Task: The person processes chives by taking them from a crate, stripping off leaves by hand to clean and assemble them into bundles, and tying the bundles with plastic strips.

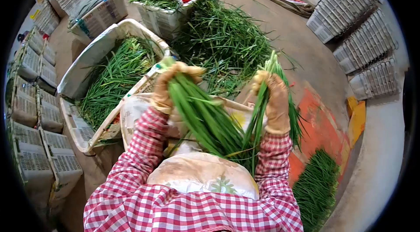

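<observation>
My left hand point(162, 89), in a tan work glove, is closed around the pale stem end of a thick bunch of garlic chives point(203, 118). Their long green leaves hang down toward my lap and slant to the right. A smaller bunch of chives point(258, 120) is gripped near its pale ends in my gloved right hand point(277, 105), with some leaves trailing outside the wrist. The two bunches' lower leaves come together above my stained white apron point(199, 170). Directly in front of me, partly behind my hands, is a pale crate or stand point(133, 109).
At my left stands a white crate point(65, 76) holding loose chives. A loose heap point(227, 35) lies on the floor ahead, beside a sack-topped crate point(162, 22). Neat chives point(317, 184) lie at my right by an orange sheet point(317, 122). Stacked crates point(341, 4) line the wall.
</observation>
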`<action>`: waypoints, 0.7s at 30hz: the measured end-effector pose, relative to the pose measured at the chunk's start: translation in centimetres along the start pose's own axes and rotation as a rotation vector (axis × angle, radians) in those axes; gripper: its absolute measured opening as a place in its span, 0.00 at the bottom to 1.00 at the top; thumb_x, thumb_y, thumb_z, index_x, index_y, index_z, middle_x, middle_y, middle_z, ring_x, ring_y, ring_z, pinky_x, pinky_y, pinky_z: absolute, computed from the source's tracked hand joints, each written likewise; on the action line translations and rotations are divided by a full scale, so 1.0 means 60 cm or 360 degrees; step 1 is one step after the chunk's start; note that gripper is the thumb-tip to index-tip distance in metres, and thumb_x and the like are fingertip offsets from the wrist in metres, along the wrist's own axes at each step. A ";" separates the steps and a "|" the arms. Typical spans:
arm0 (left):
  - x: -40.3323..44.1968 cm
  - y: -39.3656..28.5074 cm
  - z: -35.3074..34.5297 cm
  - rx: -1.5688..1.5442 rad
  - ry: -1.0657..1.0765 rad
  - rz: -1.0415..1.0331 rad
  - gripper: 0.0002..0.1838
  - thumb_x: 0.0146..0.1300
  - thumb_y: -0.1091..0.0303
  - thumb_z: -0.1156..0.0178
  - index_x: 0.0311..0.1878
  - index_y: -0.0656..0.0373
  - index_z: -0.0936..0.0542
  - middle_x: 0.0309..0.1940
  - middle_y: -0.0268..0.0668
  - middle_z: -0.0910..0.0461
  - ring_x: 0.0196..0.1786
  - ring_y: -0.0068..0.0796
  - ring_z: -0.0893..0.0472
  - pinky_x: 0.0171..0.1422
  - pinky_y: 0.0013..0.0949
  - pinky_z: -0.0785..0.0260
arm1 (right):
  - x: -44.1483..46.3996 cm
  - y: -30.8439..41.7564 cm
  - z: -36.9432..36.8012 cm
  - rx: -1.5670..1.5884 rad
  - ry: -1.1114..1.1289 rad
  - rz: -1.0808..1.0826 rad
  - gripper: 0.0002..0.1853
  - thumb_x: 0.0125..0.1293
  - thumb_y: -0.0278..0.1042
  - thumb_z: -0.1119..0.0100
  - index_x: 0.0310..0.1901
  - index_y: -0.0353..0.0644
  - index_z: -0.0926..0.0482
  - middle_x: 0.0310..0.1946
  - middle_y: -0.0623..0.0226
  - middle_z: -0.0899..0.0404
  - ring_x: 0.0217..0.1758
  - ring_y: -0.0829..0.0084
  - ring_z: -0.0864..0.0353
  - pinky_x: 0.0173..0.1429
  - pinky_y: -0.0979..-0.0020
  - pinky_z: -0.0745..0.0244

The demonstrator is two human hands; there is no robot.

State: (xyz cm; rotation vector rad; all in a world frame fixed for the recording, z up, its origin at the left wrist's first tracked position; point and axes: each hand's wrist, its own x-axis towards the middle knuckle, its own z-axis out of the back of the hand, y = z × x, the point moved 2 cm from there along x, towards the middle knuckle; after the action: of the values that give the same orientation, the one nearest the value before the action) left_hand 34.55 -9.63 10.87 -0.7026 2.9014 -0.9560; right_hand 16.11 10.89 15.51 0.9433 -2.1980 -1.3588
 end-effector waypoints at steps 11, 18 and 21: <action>-0.014 -0.049 0.008 -0.0140 -0.0021 -0.0202 0.15 0.63 0.54 0.46 0.32 0.56 0.29 0.30 0.35 0.24 0.36 0.29 0.27 0.46 0.32 0.34 | 0.051 0.020 -0.123 -0.0880 0.0349 -0.0090 0.16 0.64 0.42 0.39 0.42 0.36 0.21 0.26 0.70 0.20 0.23 0.84 0.26 0.26 0.83 0.30; 0.016 -0.019 0.006 -0.0206 0.0085 0.0271 0.40 0.56 0.59 0.39 0.69 0.65 0.43 0.53 0.44 0.27 0.48 0.35 0.21 0.51 0.34 0.25 | 0.093 -0.066 -0.217 -0.1488 0.0806 -0.0244 0.15 0.68 0.38 0.49 0.42 0.33 0.21 0.26 0.65 0.20 0.23 0.81 0.25 0.25 0.78 0.31; 0.019 -0.010 -0.007 -0.0238 0.0235 0.0242 0.41 0.55 0.60 0.38 0.70 0.62 0.44 0.51 0.44 0.26 0.45 0.33 0.21 0.51 0.35 0.26 | 0.094 -0.082 -0.226 -0.1627 0.0925 -0.0518 0.16 0.68 0.39 0.50 0.43 0.35 0.19 0.31 0.60 0.17 0.29 0.73 0.19 0.33 0.72 0.25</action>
State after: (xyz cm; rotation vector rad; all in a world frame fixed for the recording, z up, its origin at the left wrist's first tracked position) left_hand 33.71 -10.27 11.68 -0.4239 3.1258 -0.8148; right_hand 22.40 -3.17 17.21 1.0695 -0.7519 -1.7503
